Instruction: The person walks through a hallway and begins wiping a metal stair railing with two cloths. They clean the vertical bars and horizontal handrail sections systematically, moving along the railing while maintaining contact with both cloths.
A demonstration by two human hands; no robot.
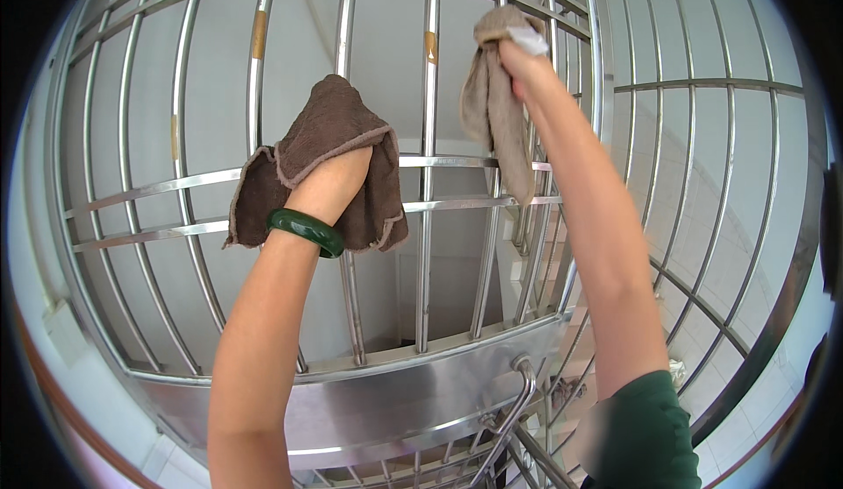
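Observation:
A dark brown cloth (332, 117) drapes over my left hand (339, 140), which is raised against an upright bar of a stainless steel barred gate (427, 258). The cloth hides the fingers; a green bangle (305, 229) circles that wrist. Higher up and to the right, my right hand (523, 61) grips a grey-beige cloth (490, 97) at a bar near the gate's upper right. This cloth hangs down in long folds, and something white (528, 40) shows at the hand. Brown tape patches (260, 35) cling to some bars.
Below the bars runs a broad steel panel (408, 403), with a bent metal handle (523, 390) at its right. Another barred section (691, 87) stands on the right. A tiled wall lies behind it, and steps show through the bars at lower right.

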